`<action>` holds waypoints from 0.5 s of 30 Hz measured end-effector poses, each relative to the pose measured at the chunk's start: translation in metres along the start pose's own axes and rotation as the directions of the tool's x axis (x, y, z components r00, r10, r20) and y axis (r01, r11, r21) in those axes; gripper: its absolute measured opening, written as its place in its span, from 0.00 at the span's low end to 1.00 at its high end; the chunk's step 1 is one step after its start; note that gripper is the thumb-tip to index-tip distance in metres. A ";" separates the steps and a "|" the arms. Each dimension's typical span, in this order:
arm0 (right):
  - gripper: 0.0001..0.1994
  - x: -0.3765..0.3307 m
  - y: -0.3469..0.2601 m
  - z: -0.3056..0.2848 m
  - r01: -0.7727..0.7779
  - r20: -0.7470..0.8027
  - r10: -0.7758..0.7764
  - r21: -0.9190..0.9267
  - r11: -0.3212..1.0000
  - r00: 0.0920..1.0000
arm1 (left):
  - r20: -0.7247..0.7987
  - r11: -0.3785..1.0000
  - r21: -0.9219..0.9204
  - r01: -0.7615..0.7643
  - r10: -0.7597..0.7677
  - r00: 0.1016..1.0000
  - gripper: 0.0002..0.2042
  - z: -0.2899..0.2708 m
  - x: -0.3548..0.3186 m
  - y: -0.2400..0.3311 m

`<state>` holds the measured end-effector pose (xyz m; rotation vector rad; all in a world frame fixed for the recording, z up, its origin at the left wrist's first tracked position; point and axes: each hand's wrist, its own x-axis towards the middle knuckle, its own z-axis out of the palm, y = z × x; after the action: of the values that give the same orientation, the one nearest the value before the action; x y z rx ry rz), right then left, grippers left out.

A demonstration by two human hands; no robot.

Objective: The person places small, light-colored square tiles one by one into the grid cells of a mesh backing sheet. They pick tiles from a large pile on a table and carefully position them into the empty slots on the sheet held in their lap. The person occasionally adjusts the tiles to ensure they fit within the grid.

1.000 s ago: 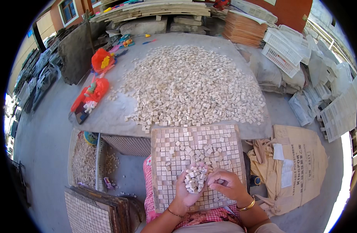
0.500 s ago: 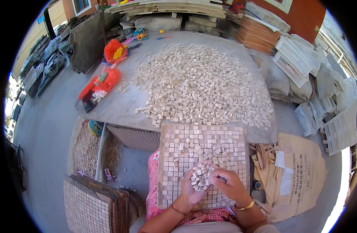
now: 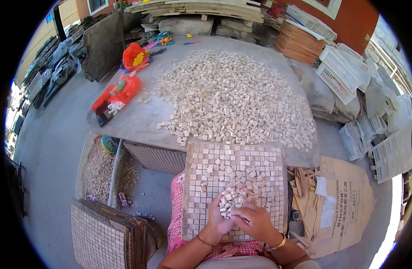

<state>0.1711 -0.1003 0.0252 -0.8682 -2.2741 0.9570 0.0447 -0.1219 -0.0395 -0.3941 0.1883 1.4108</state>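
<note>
A square grid tray [image 3: 201, 188] rests on my lap, its cells partly filled with small beige stone cubes. My left hand [image 3: 220, 217] lies palm up over the tray's lower middle, cupping a heap of loose cubes [image 3: 233, 201]. My right hand [image 3: 255, 220] sits just right of it, fingers bent and pinched at the edge of that heap. Beyond the tray, a large spread of the same cubes [image 3: 235, 96] covers a grey table [image 3: 139, 119].
Red and orange plastic toys [image 3: 121, 92] lie on the table's left. White crates with cubes [image 3: 98, 168] stand left of my knees, and a stack of filled grid trays [image 3: 103, 231] at lower left. Flattened cardboard [image 3: 345, 201] lies right; white crates [image 3: 345, 71] and stone slabs [image 3: 197, 9] behind.
The view has shifted slightly. My left hand still cups the cubes; my right hand's fingers have moved in against the heap.
</note>
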 end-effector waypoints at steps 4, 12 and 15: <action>0.09 0.005 -0.001 -0.019 -0.315 0.214 0.351 0.911 0.264 0.912 | -0.019 0.999 0.020 -0.025 0.026 0.999 0.16 0.005 -0.002 0.000; 0.09 0.011 0.005 -0.004 0.183 0.043 -0.180 -0.073 0.980 0.983 | 0.042 0.999 0.044 -0.007 0.005 0.999 0.17 -0.003 0.000 -0.004; 0.08 0.009 0.005 0.005 0.158 0.066 -0.147 -0.203 0.966 0.987 | 0.039 1.000 0.027 0.000 -0.001 0.999 0.18 -0.002 -0.001 -0.001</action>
<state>0.1636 -0.0929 0.0203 -0.7463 -2.4763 0.6899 0.0462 -0.1239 -0.0410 -0.3445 0.1756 1.4128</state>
